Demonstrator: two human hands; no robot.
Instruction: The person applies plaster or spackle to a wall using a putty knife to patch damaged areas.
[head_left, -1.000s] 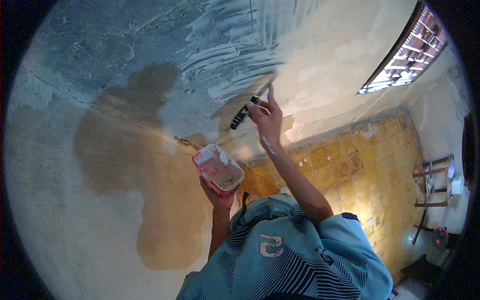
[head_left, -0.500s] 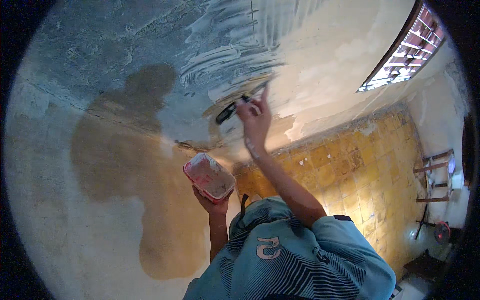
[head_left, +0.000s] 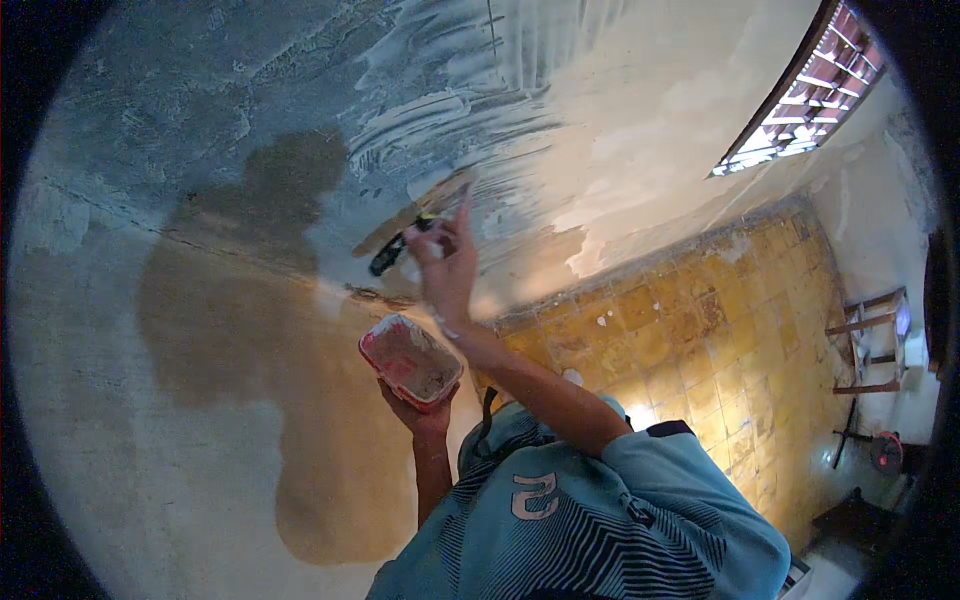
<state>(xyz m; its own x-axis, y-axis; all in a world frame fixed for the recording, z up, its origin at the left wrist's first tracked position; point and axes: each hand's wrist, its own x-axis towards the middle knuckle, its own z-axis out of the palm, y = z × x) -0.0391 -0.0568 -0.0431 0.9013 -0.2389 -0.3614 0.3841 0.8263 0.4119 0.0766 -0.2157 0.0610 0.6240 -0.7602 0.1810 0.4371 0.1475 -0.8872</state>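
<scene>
My left hand (head_left: 415, 410) holds a red rectangular plastic tub (head_left: 370, 362) from below, its open top facing up. Pale whitish paste (head_left: 425, 362) lies inside and smears the rim. Higher up, at the wall, my right hand (head_left: 446, 270) is closed on a putty knife (head_left: 388, 256) with a black handle. Its blade is blurred, and whether it touches the wall cannot be made out. Around it the blue-grey wall (head_left: 200, 110) bears streaky white smears (head_left: 450, 120), with a brownish streak near my fingers.
A ragged crack (head_left: 380, 296) runs along the wall below the knife. Yellow floor tiles (head_left: 670, 350) stretch to the right. A barred window (head_left: 800, 100) is at upper right. A wooden stool-like frame (head_left: 870, 345) and a fan (head_left: 886, 452) stand at the far right.
My right hand and the putty knife have swept down and left along the wall, closer to the tub. The tub has shifted slightly left and down in the picture.
</scene>
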